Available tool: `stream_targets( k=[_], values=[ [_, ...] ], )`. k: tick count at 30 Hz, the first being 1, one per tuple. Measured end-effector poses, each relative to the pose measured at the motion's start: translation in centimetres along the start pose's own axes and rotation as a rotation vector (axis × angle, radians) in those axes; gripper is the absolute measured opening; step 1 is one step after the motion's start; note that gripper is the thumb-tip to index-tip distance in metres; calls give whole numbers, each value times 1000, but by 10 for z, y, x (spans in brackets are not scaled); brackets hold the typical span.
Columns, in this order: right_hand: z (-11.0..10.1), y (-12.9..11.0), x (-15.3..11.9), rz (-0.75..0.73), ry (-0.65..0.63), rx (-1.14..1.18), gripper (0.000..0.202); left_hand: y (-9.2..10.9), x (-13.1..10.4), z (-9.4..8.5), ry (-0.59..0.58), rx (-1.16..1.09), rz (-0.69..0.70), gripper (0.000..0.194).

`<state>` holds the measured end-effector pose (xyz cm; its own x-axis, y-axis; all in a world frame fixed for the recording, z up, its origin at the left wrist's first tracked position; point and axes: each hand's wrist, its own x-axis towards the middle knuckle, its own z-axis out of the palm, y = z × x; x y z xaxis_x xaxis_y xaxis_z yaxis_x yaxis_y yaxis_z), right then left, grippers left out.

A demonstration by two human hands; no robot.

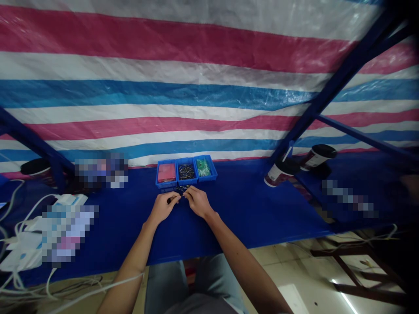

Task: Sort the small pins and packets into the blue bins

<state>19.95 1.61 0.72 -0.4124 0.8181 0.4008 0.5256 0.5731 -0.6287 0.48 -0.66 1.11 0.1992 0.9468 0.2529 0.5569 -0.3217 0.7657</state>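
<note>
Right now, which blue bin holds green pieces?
The rightmost blue bin; the left bin holds pink pieces, the middle bin dark, thin pieces.

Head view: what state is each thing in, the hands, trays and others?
Left hand: thumb and fingers pinched; anything held is too small to tell.
Right hand: pinched likewise.
Left blue tray: open, holding flat red pieces.
Middle blue tray: open, holding thin dark pieces.
Right blue tray: open, holding green pieces.
Nearer canister: standing, dark-topped.
White power strip: lying down; on or off cannot be told.
Striped sheet: hanging, slightly wrinkled.
</note>
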Motion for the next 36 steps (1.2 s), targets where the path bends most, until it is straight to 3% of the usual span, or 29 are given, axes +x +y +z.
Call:
stream_targets(
  k=[10, 36],
  values=[
    [-1, -1, -1, -19, 40, 135, 8, 1, 0, -2, 8, -3, -2, 27],
    [-2, 0, 0, 0, 34, 103, 15, 1, -1, 0, 5, 16, -4, 32]
  ],
)
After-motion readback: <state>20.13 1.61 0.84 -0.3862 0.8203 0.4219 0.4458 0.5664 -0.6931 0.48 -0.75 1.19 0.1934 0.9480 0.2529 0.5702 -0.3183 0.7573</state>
